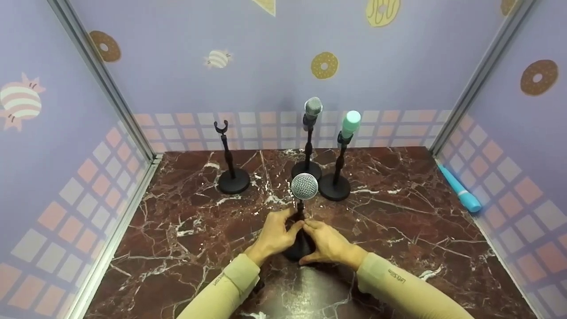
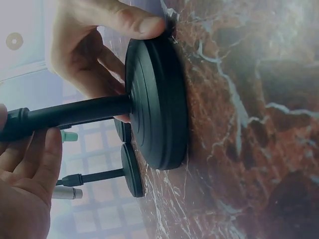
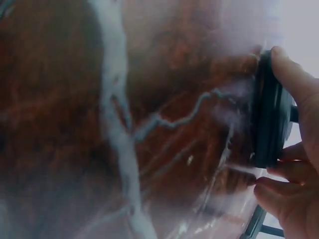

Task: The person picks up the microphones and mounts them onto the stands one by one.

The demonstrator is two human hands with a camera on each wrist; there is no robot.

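"So, can you read anything there?"

"On the right sleeve [image 1: 412, 288], just about: it looks like 'Let's Slim'. The left sleeve [image 1: 217, 294] carries dark print too, but I can't make it out."

"And the hands?"

"Both hold the near stand [image 1: 299, 250], whose base [image 2: 154, 107] appears to meet the marbled table [image 1: 177, 266]. The left hand [image 1: 275, 232] has its fingers curled round the pole [image 2: 79, 110]; the right hand [image 1: 330, 243] grips the base at its rim."

"Does every view show that?"

"Not equally. The left wrist view gives the base's ringed top, largely covered in the head view. Only the head view shows the silver grille [image 1: 304, 186] topping the near stand (a microphone's, by its shape) and, behind the near stand to its left, a bare stand [image 1: 233, 180] with a forked clip."

"What else surrounds it?"

"Behind the near stand, a silver microphone [image 1: 313, 107] on its own stand; behind and to its right, a green microphone [image 1: 351, 124] on another. Well to its right, a blue tapered object [image 1: 460, 189] lies beside the side wall [image 1: 496, 110]."
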